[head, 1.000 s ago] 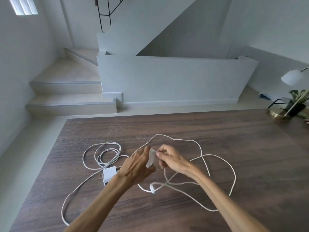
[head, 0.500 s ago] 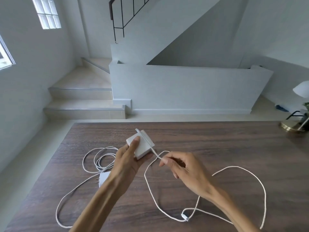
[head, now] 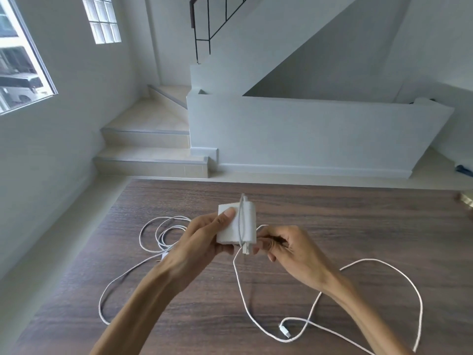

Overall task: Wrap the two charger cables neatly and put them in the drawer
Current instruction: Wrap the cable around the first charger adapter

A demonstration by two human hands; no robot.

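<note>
My left hand point(head: 202, 242) grips a white square charger brick point(head: 236, 224) above the table, thumb on its face. One turn of its white cable point(head: 384, 263) runs over the brick. My right hand point(head: 286, 249) pinches that cable just beside the brick's lower right corner. The rest of the cable trails in loose loops over the table to the right, its plug end point(head: 284, 331) lying near the front. A second white cable point(head: 163, 234) lies coiled on the left; its small adapter is mostly hidden behind my left wrist. No drawer is in view.
The dark wood table point(head: 332, 213) fills the lower half of the view. A brass lamp base point(head: 467, 201) shows at the far right edge. Beyond the table are a tiled floor, steps point(head: 151, 160) and a low white wall.
My left hand has raised and turned the brick upright. The cable now lies across the brick's face, and my right hand has come in close to the brick's lower corner.
</note>
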